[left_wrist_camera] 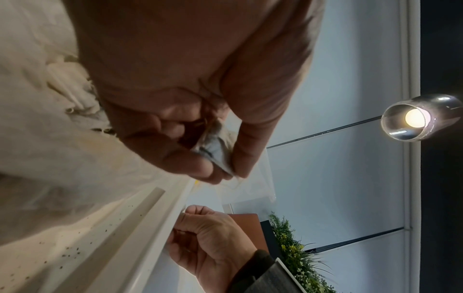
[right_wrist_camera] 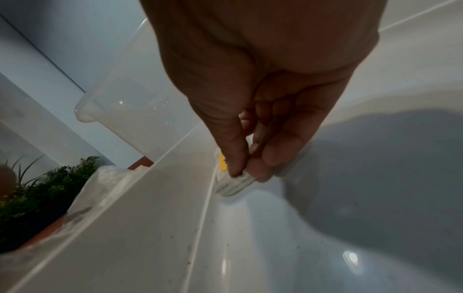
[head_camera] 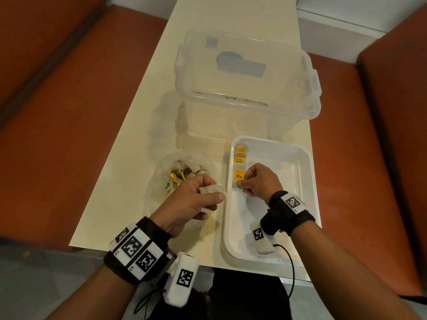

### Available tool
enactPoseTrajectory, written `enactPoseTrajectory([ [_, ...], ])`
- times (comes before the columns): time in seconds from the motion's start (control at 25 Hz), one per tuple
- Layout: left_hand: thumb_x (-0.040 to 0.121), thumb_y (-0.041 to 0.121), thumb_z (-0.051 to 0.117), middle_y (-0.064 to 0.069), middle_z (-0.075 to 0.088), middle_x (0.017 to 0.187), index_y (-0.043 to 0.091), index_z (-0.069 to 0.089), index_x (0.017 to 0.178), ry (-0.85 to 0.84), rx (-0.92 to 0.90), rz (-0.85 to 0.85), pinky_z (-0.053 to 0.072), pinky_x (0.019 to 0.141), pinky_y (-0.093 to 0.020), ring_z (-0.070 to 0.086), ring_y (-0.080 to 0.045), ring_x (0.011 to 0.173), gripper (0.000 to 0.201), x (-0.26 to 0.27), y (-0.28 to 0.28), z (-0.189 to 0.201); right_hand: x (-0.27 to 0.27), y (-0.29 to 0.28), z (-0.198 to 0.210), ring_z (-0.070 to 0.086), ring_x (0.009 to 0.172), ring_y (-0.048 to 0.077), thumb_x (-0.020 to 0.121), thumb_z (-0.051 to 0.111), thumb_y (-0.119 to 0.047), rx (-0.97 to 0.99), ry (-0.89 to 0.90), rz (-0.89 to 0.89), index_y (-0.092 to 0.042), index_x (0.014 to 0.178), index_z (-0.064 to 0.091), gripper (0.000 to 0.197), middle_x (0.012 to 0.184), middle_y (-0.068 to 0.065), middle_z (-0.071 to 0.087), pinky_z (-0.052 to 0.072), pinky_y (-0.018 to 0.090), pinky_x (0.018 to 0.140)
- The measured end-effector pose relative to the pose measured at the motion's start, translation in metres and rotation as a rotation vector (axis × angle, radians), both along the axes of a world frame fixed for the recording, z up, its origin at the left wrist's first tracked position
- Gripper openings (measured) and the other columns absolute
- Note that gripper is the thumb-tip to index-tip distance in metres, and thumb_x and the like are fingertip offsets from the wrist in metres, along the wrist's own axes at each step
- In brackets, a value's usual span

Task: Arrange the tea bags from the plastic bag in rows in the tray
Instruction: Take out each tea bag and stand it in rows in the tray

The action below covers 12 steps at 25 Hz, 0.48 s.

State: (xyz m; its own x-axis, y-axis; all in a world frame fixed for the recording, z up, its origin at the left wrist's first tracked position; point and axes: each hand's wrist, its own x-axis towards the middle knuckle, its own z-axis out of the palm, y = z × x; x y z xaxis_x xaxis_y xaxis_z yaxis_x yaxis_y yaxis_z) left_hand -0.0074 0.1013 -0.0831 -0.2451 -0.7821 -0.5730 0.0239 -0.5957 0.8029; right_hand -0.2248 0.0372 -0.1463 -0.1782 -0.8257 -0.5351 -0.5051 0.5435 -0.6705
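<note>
A white tray (head_camera: 298,181) lies at the table's near right. Along its left wall stands a row of tea bags (head_camera: 239,154) with yellow tags. My right hand (head_camera: 245,181) pinches a tea bag with a yellow "TEA" tag (head_camera: 238,175) at the near end of that row; in the right wrist view the same bag (right_wrist_camera: 233,184) touches the tray floor (right_wrist_camera: 275,247). Left of the tray, a clear plastic bag (head_camera: 166,172) holds several loose tea bags. My left hand (head_camera: 208,192) hovers beside it, gripping a pale tea bag (head_camera: 211,188), seen crumpled between thumb and fingers (left_wrist_camera: 218,154).
A large clear plastic storage box (head_camera: 245,88) stands behind the tray and bag. The cream table (head_camera: 129,181) is narrow, with orange-brown seats (head_camera: 57,135) on both sides. Tea crumbs dot the table near the front edge. A cable runs from my right wrist.
</note>
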Motion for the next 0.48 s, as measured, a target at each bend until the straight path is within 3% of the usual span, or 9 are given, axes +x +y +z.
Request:
enactPoseTrajectory([
  [0.2, 0.091, 0.011, 0.068, 0.000, 0.067, 0.084, 0.017, 0.068, 0.096, 0.055, 0.041, 0.077, 0.051, 0.057, -0.020, 0.063, -0.006, 0.068, 0.008, 0.0008, -0.0020, 0.0005, 0.0015, -0.0018, -0.0025, 0.067, 0.057, 0.016, 0.074, 0.085, -0.013, -0.032, 0.025, -0.008, -0.017, 0.079, 0.051, 0.035, 0.077, 0.006, 0.072, 0.056, 0.030, 0.059],
  [0.48, 0.095, -0.001, 0.056, 0.000, 0.073, 0.085, 0.011, 0.070, 0.106, 0.095, 0.067, 0.091, 0.061, 0.071, -0.026, 0.072, -0.013, 0.084, 0.022, 0.0046, -0.0022, -0.0008, -0.0016, -0.0033, -0.0030, 0.061, 0.058, 0.015, 0.073, 0.086, -0.021, -0.013, 0.037, 0.001, -0.017, 0.083, 0.056, 0.032, 0.083, 0.005, 0.073, 0.051, 0.029, 0.058],
])
